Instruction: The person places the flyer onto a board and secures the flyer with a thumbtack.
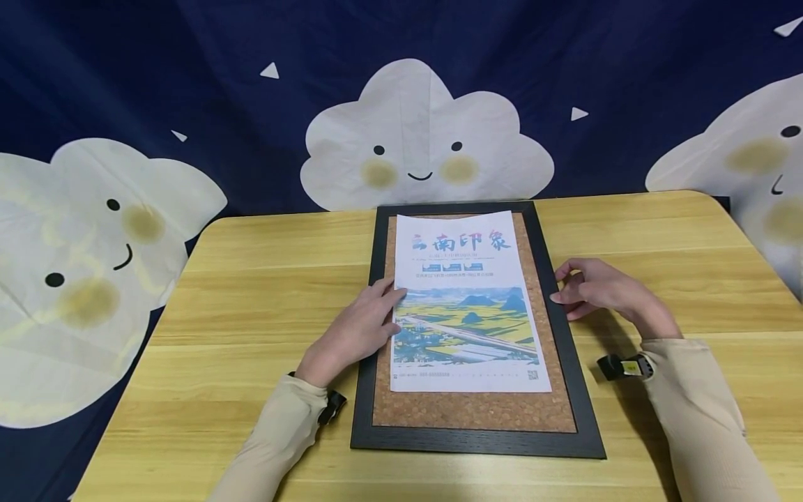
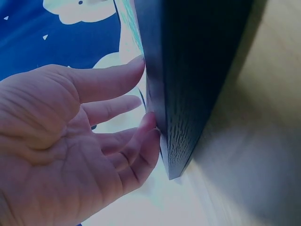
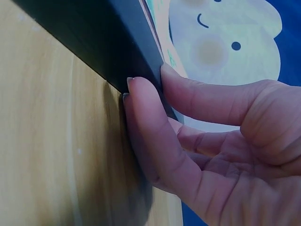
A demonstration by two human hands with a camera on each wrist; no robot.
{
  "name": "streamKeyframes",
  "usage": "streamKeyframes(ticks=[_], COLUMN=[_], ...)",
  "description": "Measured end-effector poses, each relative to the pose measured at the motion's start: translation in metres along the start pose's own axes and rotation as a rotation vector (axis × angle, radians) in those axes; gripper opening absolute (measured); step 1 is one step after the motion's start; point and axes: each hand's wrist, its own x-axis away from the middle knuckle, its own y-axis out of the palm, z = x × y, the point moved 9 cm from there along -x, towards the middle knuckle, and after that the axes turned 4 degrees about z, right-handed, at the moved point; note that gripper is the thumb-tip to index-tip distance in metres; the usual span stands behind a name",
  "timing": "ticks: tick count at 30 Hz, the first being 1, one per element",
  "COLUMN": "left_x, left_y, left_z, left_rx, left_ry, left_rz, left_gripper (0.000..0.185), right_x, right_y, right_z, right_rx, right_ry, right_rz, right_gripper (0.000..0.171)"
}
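Note:
A cork board with a black frame [image 1: 477, 440] lies flat on the wooden table. On its cork sits a printed poster [image 1: 467, 335] with Chinese lettering and a landscape of fields and hills. My left hand [image 1: 360, 324] reaches over the frame's left side, and its fingertips touch the poster's left edge; in the left wrist view the fingers [image 2: 127, 146] are loosely bent. At the right side, my right hand [image 1: 602, 289] holds the frame's outer edge. There the thumb [image 3: 207, 101] is on the top face and the fingertips are against the side, near the table.
The light wooden table [image 1: 251, 314] spreads out on both sides of the board. Behind it hangs a dark blue curtain [image 1: 251, 35] with smiling white clouds [image 1: 414, 132]. The board's far edge lies close to the curtain. Each wrist wears a small black camera [image 1: 624, 367].

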Motion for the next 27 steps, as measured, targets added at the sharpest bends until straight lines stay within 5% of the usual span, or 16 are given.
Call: streamKeyframes(ticks=[12,19,27], left_x=[0.002,0.005,0.007], left_y=[-0.001,0.013,0.02], left_z=[0.019,0.021,0.02], left_rx=[-0.118,-0.081,-0.039], left_ry=[0.142,0.112,0.095], left_rz=[0.057,-0.083,-0.152], left_gripper=[0.05,0.054,0.061], right_x=[0.0,-0.001,-0.001], right_y=[0.0,0.0,0.0], right_z=[0.001,0.002,0.002], right_rx=[0.004,0.002,0.004], right_ry=[0.008,0.005,0.0], right_rz=[0.003,0.002,0.006], right_gripper=[0.045,0.045,0.046])
